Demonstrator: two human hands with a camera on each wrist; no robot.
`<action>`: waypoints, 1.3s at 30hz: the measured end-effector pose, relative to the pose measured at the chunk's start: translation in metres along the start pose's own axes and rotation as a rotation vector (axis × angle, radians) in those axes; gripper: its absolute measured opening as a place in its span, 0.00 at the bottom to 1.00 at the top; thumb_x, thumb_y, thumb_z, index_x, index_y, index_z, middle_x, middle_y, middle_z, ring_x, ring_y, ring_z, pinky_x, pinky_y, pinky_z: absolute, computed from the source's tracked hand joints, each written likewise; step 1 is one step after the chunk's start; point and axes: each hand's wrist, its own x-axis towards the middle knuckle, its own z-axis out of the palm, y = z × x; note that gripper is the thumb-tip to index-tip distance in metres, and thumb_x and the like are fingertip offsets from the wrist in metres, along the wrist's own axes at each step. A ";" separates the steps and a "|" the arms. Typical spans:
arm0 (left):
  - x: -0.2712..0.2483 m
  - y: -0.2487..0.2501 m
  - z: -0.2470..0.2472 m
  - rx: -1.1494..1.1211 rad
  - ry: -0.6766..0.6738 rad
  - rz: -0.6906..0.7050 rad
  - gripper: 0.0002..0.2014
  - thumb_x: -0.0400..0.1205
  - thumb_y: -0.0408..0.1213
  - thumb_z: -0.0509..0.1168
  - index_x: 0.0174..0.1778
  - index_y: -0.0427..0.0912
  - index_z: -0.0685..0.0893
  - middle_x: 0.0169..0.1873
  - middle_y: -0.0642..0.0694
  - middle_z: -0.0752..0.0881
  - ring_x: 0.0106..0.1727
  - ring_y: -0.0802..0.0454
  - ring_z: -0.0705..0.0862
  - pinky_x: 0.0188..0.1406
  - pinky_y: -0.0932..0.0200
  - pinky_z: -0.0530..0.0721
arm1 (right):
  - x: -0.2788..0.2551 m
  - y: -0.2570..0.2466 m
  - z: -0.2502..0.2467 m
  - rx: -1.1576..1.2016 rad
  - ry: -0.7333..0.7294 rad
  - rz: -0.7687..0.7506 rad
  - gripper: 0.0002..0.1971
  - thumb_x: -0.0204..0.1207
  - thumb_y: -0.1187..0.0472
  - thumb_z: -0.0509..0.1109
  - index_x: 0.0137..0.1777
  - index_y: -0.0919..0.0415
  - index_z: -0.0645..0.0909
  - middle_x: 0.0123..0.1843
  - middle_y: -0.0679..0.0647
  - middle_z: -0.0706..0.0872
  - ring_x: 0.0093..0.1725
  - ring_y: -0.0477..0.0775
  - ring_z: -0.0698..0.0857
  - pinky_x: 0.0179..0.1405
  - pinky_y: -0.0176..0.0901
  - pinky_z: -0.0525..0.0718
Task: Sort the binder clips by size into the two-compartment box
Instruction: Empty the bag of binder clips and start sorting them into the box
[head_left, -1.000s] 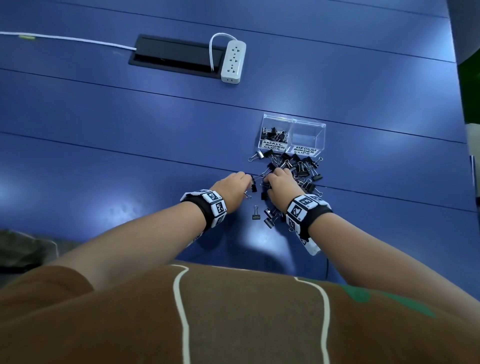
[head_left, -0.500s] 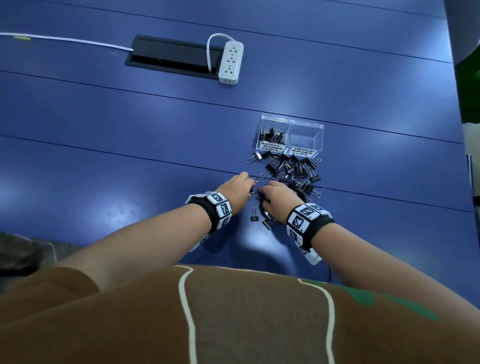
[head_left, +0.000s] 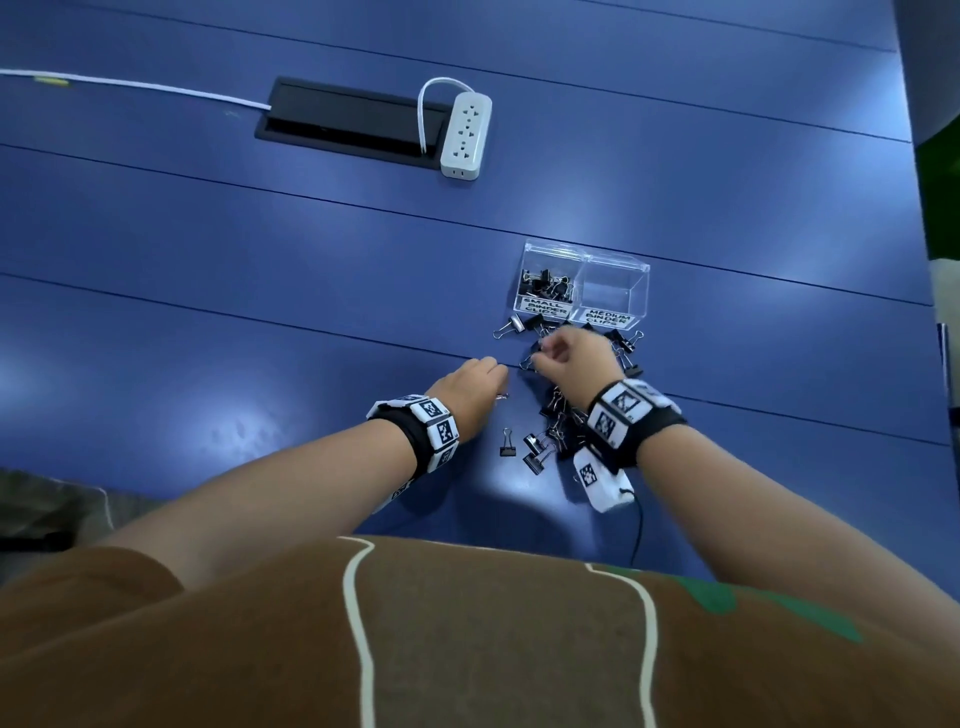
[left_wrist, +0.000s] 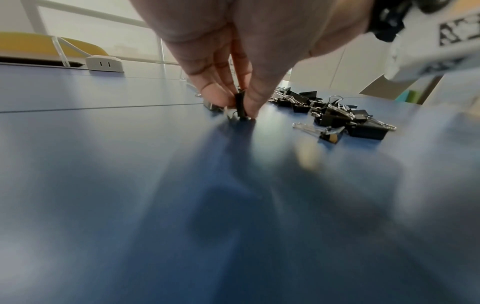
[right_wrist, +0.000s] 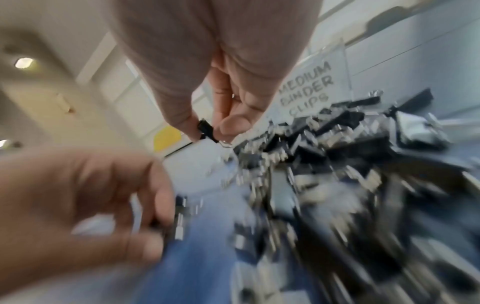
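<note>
Pinching a small black clip (right_wrist: 205, 128) between thumb and fingertip, right hand (head_left: 576, 364) raised over the loose clip pile (head_left: 556, 421) | left hand (head_left: 467, 389) pinching another black clip (left_wrist: 240, 103) upright against the blue table (head_left: 260, 312) | clear box (head_left: 584, 286) beyond pile: SMALL side holds clips, MEDIUM side shows none.

Black binder clips (head_left: 553, 434), blue table (head_left: 260, 286), white power strip (head_left: 466, 136)
</note>
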 end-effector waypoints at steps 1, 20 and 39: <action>-0.001 -0.001 0.000 0.003 -0.002 0.002 0.09 0.79 0.27 0.57 0.52 0.40 0.76 0.54 0.42 0.77 0.55 0.41 0.77 0.49 0.43 0.81 | 0.008 -0.004 -0.009 0.042 0.047 0.004 0.04 0.75 0.60 0.70 0.45 0.61 0.79 0.37 0.48 0.82 0.36 0.47 0.80 0.35 0.32 0.79; 0.086 0.043 -0.095 -0.070 0.245 -0.020 0.07 0.82 0.39 0.62 0.54 0.46 0.78 0.58 0.45 0.78 0.49 0.38 0.83 0.52 0.46 0.83 | -0.015 0.018 -0.028 -0.148 -0.042 -0.045 0.09 0.79 0.64 0.62 0.51 0.60 0.85 0.45 0.52 0.85 0.40 0.50 0.81 0.44 0.37 0.78; -0.012 0.035 -0.022 -0.008 -0.105 0.205 0.08 0.78 0.34 0.62 0.51 0.42 0.81 0.54 0.41 0.79 0.50 0.40 0.82 0.48 0.47 0.82 | -0.062 0.040 0.014 -0.303 -0.242 -0.245 0.14 0.71 0.68 0.61 0.52 0.60 0.85 0.52 0.59 0.82 0.58 0.61 0.79 0.55 0.54 0.83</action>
